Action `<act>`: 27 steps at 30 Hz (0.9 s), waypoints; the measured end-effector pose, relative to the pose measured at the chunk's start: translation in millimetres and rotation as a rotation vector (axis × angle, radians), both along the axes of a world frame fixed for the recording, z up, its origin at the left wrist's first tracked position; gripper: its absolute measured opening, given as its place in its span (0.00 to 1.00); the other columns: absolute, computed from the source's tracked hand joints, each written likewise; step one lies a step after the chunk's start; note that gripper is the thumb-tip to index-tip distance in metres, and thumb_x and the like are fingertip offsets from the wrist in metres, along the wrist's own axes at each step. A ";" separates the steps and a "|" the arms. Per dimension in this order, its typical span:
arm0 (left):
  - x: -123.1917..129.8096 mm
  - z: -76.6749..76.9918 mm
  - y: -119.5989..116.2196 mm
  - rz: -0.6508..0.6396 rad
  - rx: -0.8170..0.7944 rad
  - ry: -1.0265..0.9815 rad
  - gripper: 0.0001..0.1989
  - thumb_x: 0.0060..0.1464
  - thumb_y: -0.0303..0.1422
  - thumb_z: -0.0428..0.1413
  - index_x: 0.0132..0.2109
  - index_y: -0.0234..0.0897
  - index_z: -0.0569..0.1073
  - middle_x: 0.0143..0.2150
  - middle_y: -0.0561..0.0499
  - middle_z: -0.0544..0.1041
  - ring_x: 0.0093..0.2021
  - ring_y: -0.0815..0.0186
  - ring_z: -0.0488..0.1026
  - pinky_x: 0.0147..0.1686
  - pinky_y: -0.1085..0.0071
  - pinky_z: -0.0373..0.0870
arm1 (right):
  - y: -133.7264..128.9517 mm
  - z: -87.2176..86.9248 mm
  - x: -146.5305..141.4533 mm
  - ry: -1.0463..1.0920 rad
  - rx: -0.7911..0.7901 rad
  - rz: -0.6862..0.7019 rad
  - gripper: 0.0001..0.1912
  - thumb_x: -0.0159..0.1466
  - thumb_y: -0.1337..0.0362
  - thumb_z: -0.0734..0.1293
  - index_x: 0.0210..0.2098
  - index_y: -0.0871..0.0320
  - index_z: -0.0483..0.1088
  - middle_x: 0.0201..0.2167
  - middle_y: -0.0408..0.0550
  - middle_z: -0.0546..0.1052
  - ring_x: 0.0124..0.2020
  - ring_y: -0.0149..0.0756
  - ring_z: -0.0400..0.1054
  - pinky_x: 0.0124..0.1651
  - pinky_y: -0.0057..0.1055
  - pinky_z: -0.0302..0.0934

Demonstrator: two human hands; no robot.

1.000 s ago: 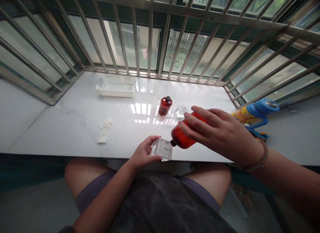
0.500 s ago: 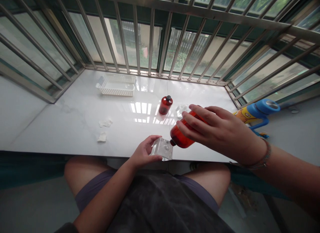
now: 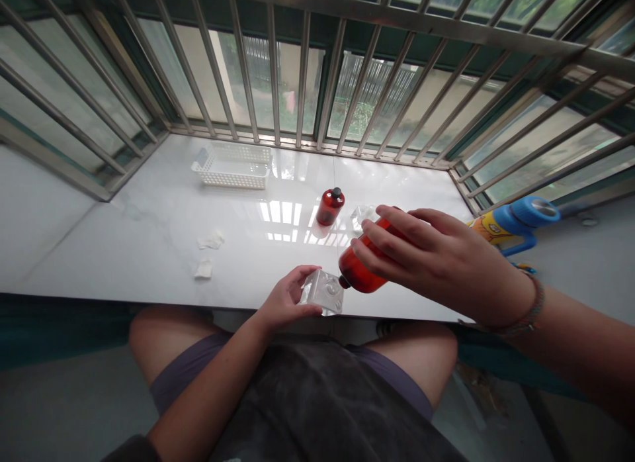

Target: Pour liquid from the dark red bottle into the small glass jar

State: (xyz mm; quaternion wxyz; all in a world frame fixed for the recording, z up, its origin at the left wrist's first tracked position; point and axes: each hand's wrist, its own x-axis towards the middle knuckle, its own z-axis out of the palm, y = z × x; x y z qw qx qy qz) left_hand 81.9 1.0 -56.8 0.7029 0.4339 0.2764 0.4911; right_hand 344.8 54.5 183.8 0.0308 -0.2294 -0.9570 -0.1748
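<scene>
At lower centre, the right hand (image 3: 436, 263) stays clamped on a tipped amber bottle (image 3: 360, 271), its mouth now touching the clear pouch (image 3: 325, 291) pinched by the left hand (image 3: 284, 302) at the table (image 3: 149, 250) edge; hardly anything has shifted, so pouring appears under way.

Right hand (image 3: 441, 263) is hiding most of red bottle (image 3: 364, 267); its mouth/contents aren't showing; right forearm is running off frame.

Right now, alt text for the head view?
The right hand tips an amber bottle toward a clear packet held by the left hand at the white sill's front edge.
</scene>
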 end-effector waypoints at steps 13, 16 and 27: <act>3.3 -0.5 2.8 -0.025 -0.004 -0.030 0.40 0.44 0.32 0.79 0.63 0.42 0.74 0.60 0.42 0.76 0.60 0.50 0.74 0.60 0.57 0.71 | 1.2 4.6 -0.8 -0.002 -0.003 0.016 0.27 0.75 0.72 0.63 0.66 0.36 0.68 0.64 0.39 0.77 0.70 0.48 0.65 0.59 0.49 0.66; 4.7 -0.3 3.3 -0.019 0.001 -0.030 0.40 0.44 0.32 0.79 0.63 0.41 0.74 0.60 0.41 0.76 0.60 0.50 0.74 0.59 0.57 0.71 | 1.1 6.1 -1.8 0.037 -0.042 0.021 0.28 0.74 0.74 0.64 0.66 0.37 0.69 0.64 0.40 0.77 0.69 0.49 0.66 0.59 0.48 0.66; 3.7 6.8 -1.6 0.009 0.006 -0.063 0.39 0.45 0.35 0.79 0.61 0.42 0.72 0.58 0.43 0.75 0.58 0.51 0.74 0.56 0.60 0.72 | 0.5 -54.4 14.6 0.132 0.010 -0.062 0.29 0.71 0.75 0.66 0.69 0.51 0.66 0.63 0.54 0.77 0.67 0.56 0.68 0.55 0.50 0.73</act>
